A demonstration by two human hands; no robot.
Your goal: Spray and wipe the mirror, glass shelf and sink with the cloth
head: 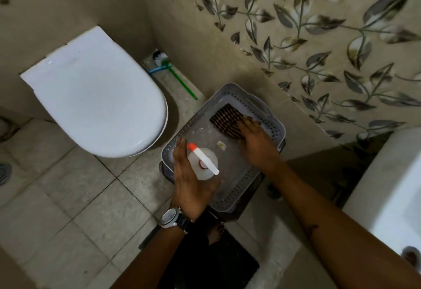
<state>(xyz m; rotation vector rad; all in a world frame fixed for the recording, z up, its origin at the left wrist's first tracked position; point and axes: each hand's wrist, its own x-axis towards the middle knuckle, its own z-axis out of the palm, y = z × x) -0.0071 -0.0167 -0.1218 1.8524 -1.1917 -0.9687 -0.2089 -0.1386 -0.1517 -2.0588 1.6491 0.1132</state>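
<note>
Bathroom with pale square floor tiles [68, 197], dark grout lines and some grime; the walls are beige, and the one beyond the basket carries a leaf-pattern relief. One grey perforated basket [257, 176] sits on a dark stand close against that wall and serves as the reference point.

Left of the basket: one white toilet [98, 97], lid closed. Beyond the basket's far-left corner, in the room corner: one toilet brush [173, 72] with a green handle, leaning. Right of the basket: one white sink [387, 197], partly in frame.

Inside the basket: one clear spray bottle [204, 163] with an orange nozzle, at the near-left side, and one dark checked cloth [225, 120], lying flat at the far side.

Left hand [191, 184], with a wristwatch [174, 219], has its fingers curled around the bottle body. Right hand [255, 138] rests on the cloth with fingers extended over it; whether they pinch it cannot be determined.
</note>
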